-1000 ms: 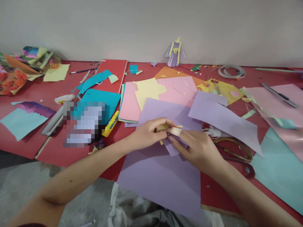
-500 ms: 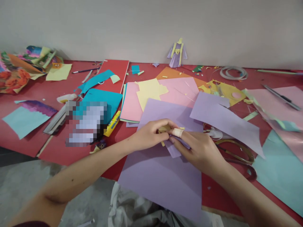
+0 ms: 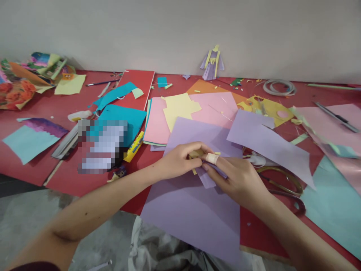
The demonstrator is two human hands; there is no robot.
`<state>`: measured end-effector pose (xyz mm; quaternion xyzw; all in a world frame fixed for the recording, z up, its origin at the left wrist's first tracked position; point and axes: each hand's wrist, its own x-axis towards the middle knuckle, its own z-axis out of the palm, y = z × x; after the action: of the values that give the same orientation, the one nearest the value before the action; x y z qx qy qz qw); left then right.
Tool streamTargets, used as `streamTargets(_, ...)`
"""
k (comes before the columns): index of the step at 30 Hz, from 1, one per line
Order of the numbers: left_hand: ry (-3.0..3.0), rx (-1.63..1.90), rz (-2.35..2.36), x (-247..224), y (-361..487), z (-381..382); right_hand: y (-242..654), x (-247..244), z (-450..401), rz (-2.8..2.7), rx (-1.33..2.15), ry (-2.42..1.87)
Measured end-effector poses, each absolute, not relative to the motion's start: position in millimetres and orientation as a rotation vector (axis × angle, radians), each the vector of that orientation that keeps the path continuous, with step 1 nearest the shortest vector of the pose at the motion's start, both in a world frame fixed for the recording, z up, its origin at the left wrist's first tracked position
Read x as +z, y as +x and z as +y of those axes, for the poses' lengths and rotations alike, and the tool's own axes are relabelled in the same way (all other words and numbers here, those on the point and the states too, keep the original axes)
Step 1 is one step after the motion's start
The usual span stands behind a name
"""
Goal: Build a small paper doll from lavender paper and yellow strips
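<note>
A small purple and yellow paper piece (image 3: 206, 178) is pinched between my two hands, over large purple sheets (image 3: 194, 214). My left hand (image 3: 184, 160) curls around its yellow end, thumb and fingertips closed on it. My right hand (image 3: 235, 173), with a bandage round one finger, grips the purple part from the other side. The fingertips of both hands meet and hide much of the piece. Against the wall stands a purple and yellow paper figure (image 3: 213, 64).
Scissors (image 3: 282, 184) lie beside my right hand, partly under a purple sheet (image 3: 270, 139). A glue stick (image 3: 134, 147), a cutter (image 3: 67, 139) and a blurred phone-like object (image 3: 105, 146) are at left. Another cutter (image 3: 337, 116) lies at right, near clear coiled tubing (image 3: 279, 87).
</note>
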<state>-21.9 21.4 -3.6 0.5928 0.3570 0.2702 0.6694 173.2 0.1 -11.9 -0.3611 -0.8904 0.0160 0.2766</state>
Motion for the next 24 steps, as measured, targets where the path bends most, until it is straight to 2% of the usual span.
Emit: streamTargets(24, 1.345, 0.601, 0.833, -1.4, -20.2, 19.8, 173.0, -10.7, -0.6, -2.404, 0.025, -0.927)
